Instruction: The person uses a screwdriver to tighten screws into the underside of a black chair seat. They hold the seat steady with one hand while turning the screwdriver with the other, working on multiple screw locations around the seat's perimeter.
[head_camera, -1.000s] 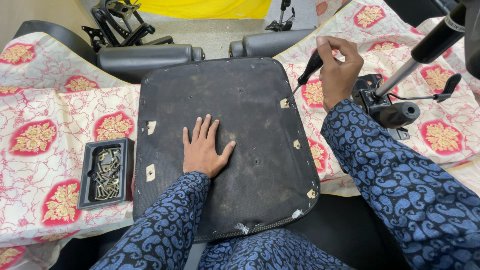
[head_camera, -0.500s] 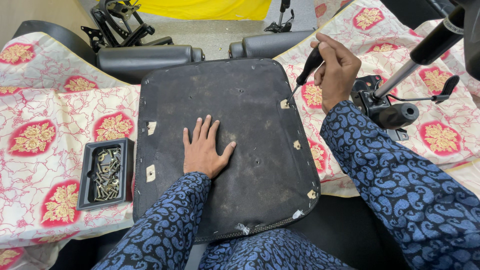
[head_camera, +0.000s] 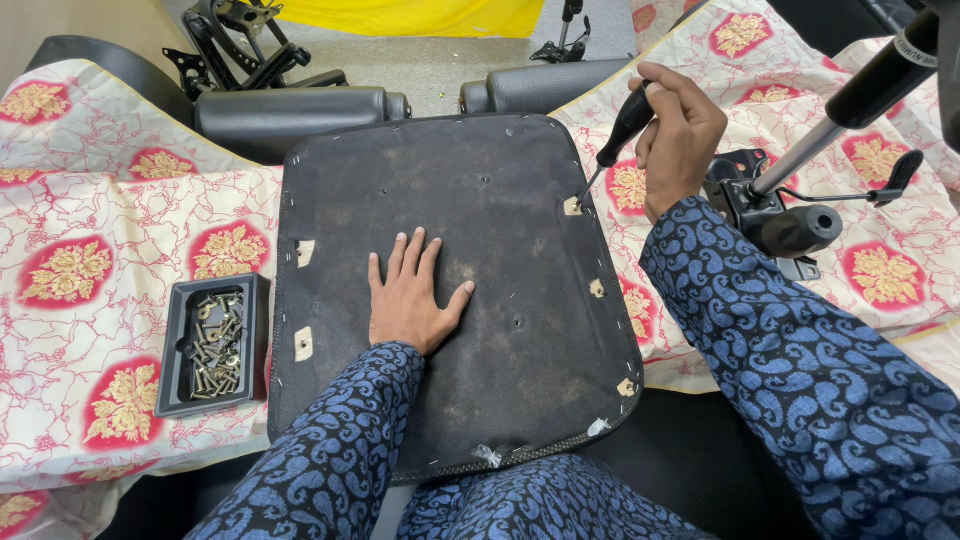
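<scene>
Pressing flat, the open left hand (head_camera: 412, 298) holds nothing on one black fabric-covered seat base (head_camera: 450, 200); right hand (head_camera: 680, 140) grips one black-handled screwdriver (head_camera: 620, 130); one black tray of screws (head_camera: 212, 345) beside.

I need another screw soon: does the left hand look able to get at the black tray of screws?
Probably yes: the left hand lies flat on the seat base, with the tray just beside it and nothing between.

Single head-worn view, looking steeply down and forward from above the person's lap. Close range: black seat pan (head_camera: 450, 290) fills centre frame, both sleeves enter from bottom edge. Patterned cloth (head_camera: 100, 250) and floor beyond at top.
</scene>
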